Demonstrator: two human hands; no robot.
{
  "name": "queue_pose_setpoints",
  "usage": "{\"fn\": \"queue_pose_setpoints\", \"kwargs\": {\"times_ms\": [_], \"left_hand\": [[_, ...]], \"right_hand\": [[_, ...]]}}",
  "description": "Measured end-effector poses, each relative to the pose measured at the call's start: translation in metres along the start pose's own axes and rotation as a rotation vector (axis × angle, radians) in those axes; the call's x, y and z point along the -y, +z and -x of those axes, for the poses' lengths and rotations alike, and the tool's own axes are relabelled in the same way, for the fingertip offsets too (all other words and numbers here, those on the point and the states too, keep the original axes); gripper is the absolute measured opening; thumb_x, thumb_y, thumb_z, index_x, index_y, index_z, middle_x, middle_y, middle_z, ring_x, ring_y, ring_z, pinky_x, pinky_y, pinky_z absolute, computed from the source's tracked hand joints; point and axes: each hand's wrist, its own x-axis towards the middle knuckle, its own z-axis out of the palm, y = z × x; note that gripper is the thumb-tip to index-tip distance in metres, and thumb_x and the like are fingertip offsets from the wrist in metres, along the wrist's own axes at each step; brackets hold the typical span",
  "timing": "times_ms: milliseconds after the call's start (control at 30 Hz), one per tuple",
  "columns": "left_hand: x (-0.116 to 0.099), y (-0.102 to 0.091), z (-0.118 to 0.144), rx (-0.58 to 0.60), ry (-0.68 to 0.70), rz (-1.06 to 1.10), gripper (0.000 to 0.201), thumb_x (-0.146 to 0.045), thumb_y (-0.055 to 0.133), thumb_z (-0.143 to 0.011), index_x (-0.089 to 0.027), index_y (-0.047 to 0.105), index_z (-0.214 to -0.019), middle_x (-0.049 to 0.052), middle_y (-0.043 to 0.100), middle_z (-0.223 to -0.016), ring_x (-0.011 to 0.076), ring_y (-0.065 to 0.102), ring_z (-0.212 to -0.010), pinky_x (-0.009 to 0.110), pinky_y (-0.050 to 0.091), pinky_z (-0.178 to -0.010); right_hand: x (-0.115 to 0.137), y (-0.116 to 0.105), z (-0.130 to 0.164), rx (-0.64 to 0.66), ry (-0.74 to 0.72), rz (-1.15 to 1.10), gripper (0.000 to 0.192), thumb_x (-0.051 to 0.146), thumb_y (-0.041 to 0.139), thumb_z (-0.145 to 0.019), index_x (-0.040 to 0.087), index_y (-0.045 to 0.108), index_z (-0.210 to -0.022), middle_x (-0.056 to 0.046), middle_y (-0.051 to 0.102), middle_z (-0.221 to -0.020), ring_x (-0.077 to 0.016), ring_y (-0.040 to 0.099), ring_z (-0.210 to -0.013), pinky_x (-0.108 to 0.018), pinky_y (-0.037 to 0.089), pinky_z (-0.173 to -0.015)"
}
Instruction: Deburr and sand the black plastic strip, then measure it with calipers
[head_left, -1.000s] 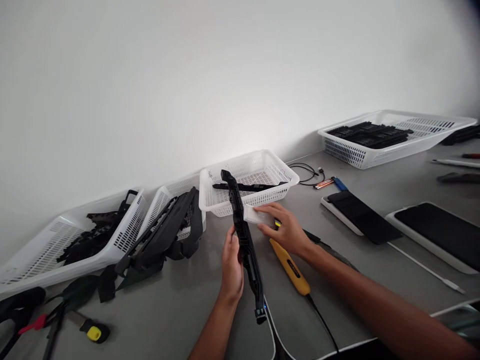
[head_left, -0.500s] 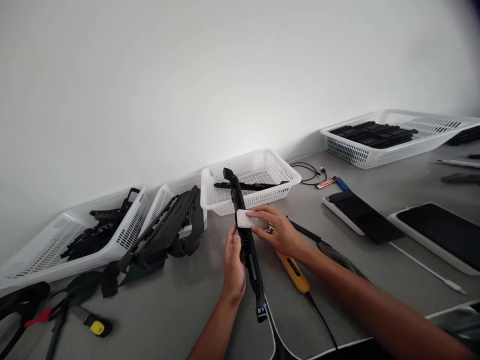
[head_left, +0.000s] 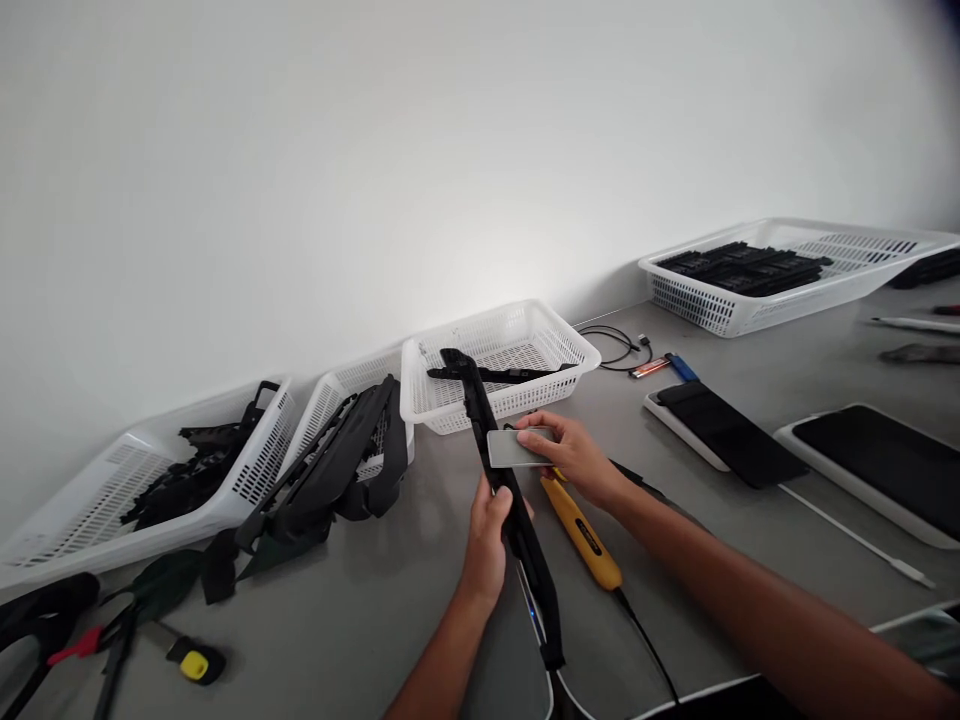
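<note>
My left hand [head_left: 489, 530] grips a long black plastic frame part [head_left: 510, 500] near its middle, holding it tilted above the grey table [head_left: 390, 600]. My right hand [head_left: 570, 455] pinches a small flat grey-white card [head_left: 517, 447] and holds it against the upper half of the black part. A yellow-handled tool [head_left: 581, 530] with a black cable lies on the table just under my right wrist.
A small white basket [head_left: 555, 350] with one black strip stands behind the hands. Two baskets [head_left: 247, 470] of black parts sit at left, a large one [head_left: 787, 300] at far right. Dark slabs on white trays [head_left: 720, 430] lie right. Hand tools [head_left: 187, 660] lie bottom left.
The black part has tilted and its lower end has moved towards me and to the right. My left hand slid lower on it. The card turned its flat face up against the part.
</note>
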Motion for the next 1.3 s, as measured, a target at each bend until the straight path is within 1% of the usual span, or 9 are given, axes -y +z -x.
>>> {"fn": "queue_pose_setpoints", "kwargs": {"times_ms": [100,200,400,600,800,900,1000,1100,1300], "left_hand": [[-0.001,0.002,0.002,0.028,0.003,-0.021,0.048,-0.056,0.075,-0.089,-0.020,0.069,-0.119,-0.002,0.064,-0.073,0.0116,0.051,-0.059,0.023,0.048,-0.059],[-0.006,0.003,0.001,0.001,-0.011,-0.033,0.053,-0.061,0.074,-0.089,-0.018,0.069,-0.120,-0.002,0.061,-0.072,0.0119,0.050,-0.061,0.022,0.045,-0.057],[-0.012,0.006,0.002,0.044,-0.017,-0.161,0.051,-0.060,0.079,-0.085,-0.019,0.069,-0.114,-0.003,0.063,-0.075,0.0132,0.054,-0.065,0.023,0.047,-0.062],[-0.014,0.006,0.001,-0.028,-0.011,-0.213,0.062,-0.060,0.078,-0.087,-0.024,0.065,-0.137,0.003,0.074,-0.095,0.0206,0.068,-0.085,0.028,0.055,-0.077],[-0.002,-0.001,-0.001,-0.061,-0.022,-0.229,0.060,-0.064,0.072,-0.092,-0.024,0.067,-0.136,0.005,0.077,-0.095,0.0228,0.072,-0.085,0.031,0.057,-0.079],[0.005,-0.004,-0.003,-0.120,0.073,-0.288,0.055,-0.062,0.071,-0.093,-0.024,0.070,-0.133,0.008,0.078,-0.107,0.0274,0.072,-0.104,0.035,0.057,-0.090],[0.009,-0.005,-0.006,-0.169,0.131,-0.335,0.058,-0.063,0.068,-0.095,-0.025,0.068,-0.138,0.010,0.077,-0.116,0.0302,0.070,-0.114,0.037,0.057,-0.094],[0.008,-0.004,-0.007,-0.165,0.152,-0.351,0.063,-0.066,0.063,-0.097,-0.025,0.063,-0.144,0.010,0.077,-0.111,0.0299,0.071,-0.110,0.037,0.058,-0.090],[0.003,0.000,-0.004,-0.114,0.097,-0.341,0.074,-0.073,0.053,-0.100,-0.027,0.047,-0.158,0.004,0.073,-0.093,0.0213,0.068,-0.082,0.032,0.055,-0.076]], "right_hand": [[-0.006,-0.006,-0.008,-0.102,0.022,0.013,0.056,0.065,0.085,-0.073,0.020,0.065,-0.098,0.007,0.054,-0.066,-0.0055,0.042,-0.045,-0.019,0.034,-0.040],[-0.005,-0.010,-0.009,-0.226,-0.053,-0.043,0.057,0.066,0.086,-0.072,0.020,0.061,-0.094,0.008,0.052,-0.063,-0.0050,0.040,-0.044,-0.019,0.031,-0.039],[0.000,0.003,-0.002,-0.013,-0.034,-0.087,0.052,0.065,0.082,-0.079,0.021,0.063,-0.098,0.008,0.049,-0.060,-0.0061,0.040,-0.044,-0.019,0.031,-0.040],[-0.005,-0.004,-0.009,-0.225,-0.082,-0.044,0.046,0.058,0.083,-0.074,0.020,0.065,-0.093,0.003,0.057,-0.073,-0.0091,0.047,-0.054,-0.022,0.038,-0.045],[-0.002,0.009,0.001,-0.066,-0.203,0.133,0.036,0.057,0.072,-0.089,0.022,0.068,-0.099,0.002,0.059,-0.072,-0.0125,0.049,-0.058,-0.026,0.041,-0.054],[-0.004,0.009,0.000,-0.094,-0.285,0.286,0.031,0.051,0.068,-0.091,0.021,0.072,-0.099,-0.001,0.067,-0.084,-0.0155,0.054,-0.071,-0.028,0.044,-0.065],[-0.006,0.002,-0.005,-0.137,-0.280,0.336,0.030,0.050,0.068,-0.089,0.021,0.073,-0.098,-0.001,0.067,-0.082,-0.0159,0.052,-0.071,-0.029,0.041,-0.066],[-0.006,-0.007,-0.011,-0.181,-0.240,0.332,0.027,0.047,0.067,-0.086,0.021,0.071,-0.089,-0.001,0.066,-0.079,-0.0170,0.054,-0.071,-0.030,0.042,-0.067],[-0.002,-0.016,-0.012,-0.239,-0.216,0.302,0.027,0.048,0.065,-0.085,0.021,0.067,-0.085,-0.001,0.065,-0.081,-0.0184,0.056,-0.076,-0.030,0.043,-0.069]]}}
